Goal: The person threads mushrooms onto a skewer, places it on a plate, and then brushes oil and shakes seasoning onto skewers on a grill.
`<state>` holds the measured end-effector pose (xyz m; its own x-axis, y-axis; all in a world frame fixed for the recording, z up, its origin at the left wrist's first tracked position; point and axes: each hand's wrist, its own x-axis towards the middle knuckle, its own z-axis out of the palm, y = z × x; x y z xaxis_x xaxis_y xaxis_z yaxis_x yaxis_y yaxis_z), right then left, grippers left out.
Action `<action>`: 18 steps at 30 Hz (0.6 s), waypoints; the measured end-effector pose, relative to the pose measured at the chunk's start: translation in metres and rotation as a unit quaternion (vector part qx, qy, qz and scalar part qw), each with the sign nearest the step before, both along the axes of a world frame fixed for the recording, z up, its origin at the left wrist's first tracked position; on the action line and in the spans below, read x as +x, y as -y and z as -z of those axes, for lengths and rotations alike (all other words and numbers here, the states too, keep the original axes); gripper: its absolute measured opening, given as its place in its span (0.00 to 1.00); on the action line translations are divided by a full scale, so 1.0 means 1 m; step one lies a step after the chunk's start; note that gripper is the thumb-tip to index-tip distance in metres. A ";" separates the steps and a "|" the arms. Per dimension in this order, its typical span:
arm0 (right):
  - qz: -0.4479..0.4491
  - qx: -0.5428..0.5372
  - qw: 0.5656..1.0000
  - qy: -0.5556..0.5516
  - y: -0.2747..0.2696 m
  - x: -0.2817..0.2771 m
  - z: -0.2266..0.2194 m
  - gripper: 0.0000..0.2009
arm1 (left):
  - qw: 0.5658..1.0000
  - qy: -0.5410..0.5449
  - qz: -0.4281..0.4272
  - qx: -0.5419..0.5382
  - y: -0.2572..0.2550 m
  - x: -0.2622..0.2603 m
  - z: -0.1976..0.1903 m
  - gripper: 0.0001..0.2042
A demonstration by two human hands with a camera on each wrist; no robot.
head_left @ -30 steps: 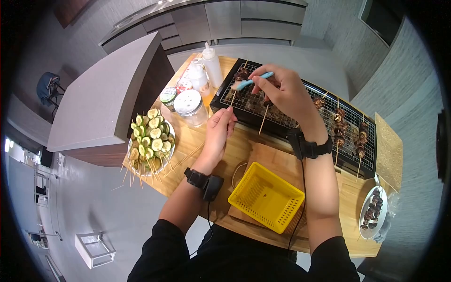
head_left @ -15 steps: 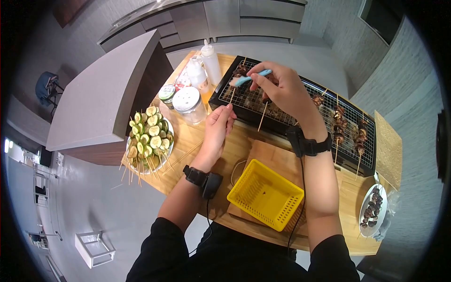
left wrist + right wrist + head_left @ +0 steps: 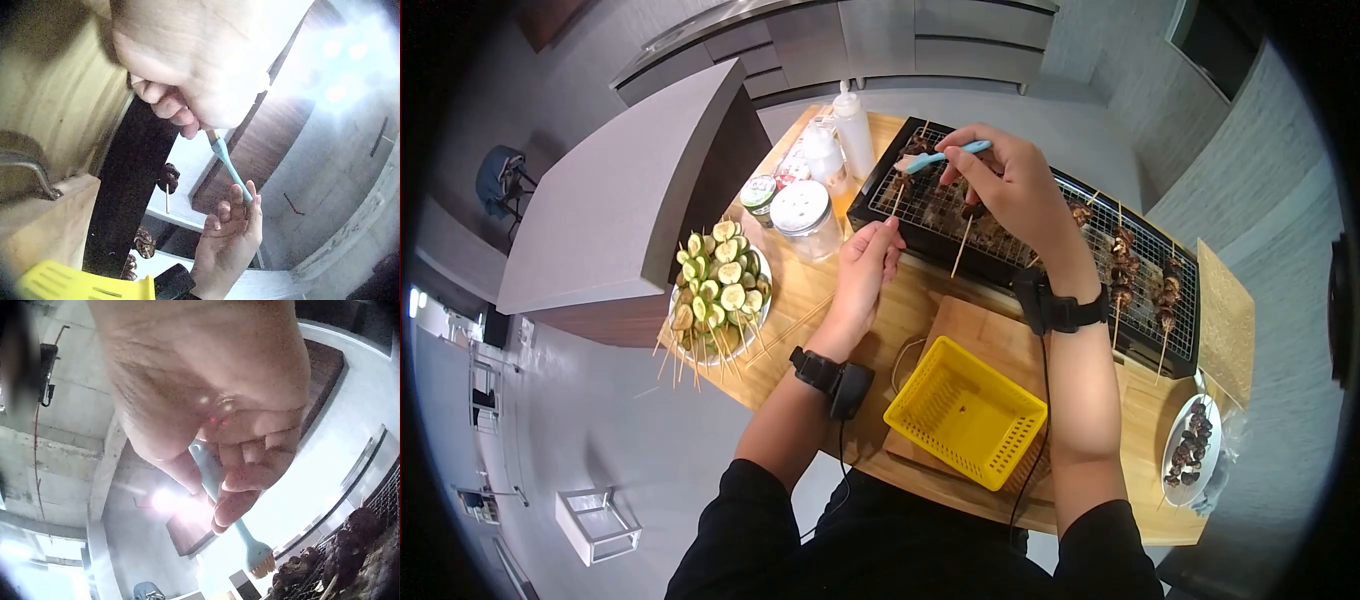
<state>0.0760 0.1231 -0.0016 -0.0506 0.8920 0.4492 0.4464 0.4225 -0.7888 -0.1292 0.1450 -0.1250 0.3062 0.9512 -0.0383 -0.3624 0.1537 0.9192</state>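
Note:
In the head view my right hand (image 3: 1015, 185) pinches a light blue brush (image 3: 950, 155) above the left end of a black grill (image 3: 930, 238). The brush's bristles (image 3: 905, 162) are at the meat of the leftmost skewer. My left hand (image 3: 868, 265), fingers curled, pinches that skewer's stick (image 3: 897, 200) at the grill's front edge. The right wrist view shows the brush (image 3: 253, 547) between thumb and fingers, its bristle head close to dark meat pieces (image 3: 356, 537). In the left wrist view the curled fingers (image 3: 169, 109) hide the stick.
A yellow basket (image 3: 967, 415) lies on a wooden board (image 3: 990, 335) before the grill. Left are a lidded jar (image 3: 807, 225), squeeze bottles (image 3: 853, 135) and a plate of zucchini skewers (image 3: 725, 290). More meat skewers (image 3: 1122, 265) lie on the grill; a white plate (image 3: 1212, 465) stands right.
The brush and right hand have moved slightly up and to the right along the leftmost skewer's end of the grill. My left hand stays nearly still, pinching the stick.

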 end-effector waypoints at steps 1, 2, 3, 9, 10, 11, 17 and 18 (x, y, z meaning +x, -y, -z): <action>-0.002 0.002 1.000 -0.002 0.000 0.001 -0.001 0.13 | 1.000 0.001 0.001 -0.003 -0.001 0.000 0.000 0.14; -0.001 0.004 1.000 -0.001 -0.001 0.002 0.000 0.13 | 1.000 -0.001 0.001 0.003 -0.001 0.000 0.000 0.14; -0.001 0.004 1.000 0.001 -0.002 0.004 0.002 0.13 | 1.000 -0.003 0.001 0.009 -0.002 0.000 0.002 0.14; 0.003 0.001 0.999 -0.032 0.001 0.006 -0.003 0.13 | 1.000 0.011 0.014 0.018 -0.001 0.000 0.001 0.14; 0.002 0.001 0.999 -0.033 0.002 0.006 -0.004 0.12 | 1.000 0.012 0.014 0.019 -0.001 0.000 0.001 0.14; 0.004 0.003 0.999 -0.035 0.002 0.007 -0.005 0.12 | 0.999 0.007 0.017 0.027 -0.001 0.000 0.002 0.14; 0.012 0.012 0.998 -0.056 0.007 0.012 -0.012 0.13 | 0.999 0.001 0.026 0.042 -0.001 0.000 0.003 0.15; 0.010 0.011 0.998 -0.062 0.009 0.013 -0.014 0.13 | 0.999 0.002 0.026 0.042 -0.001 0.000 0.003 0.15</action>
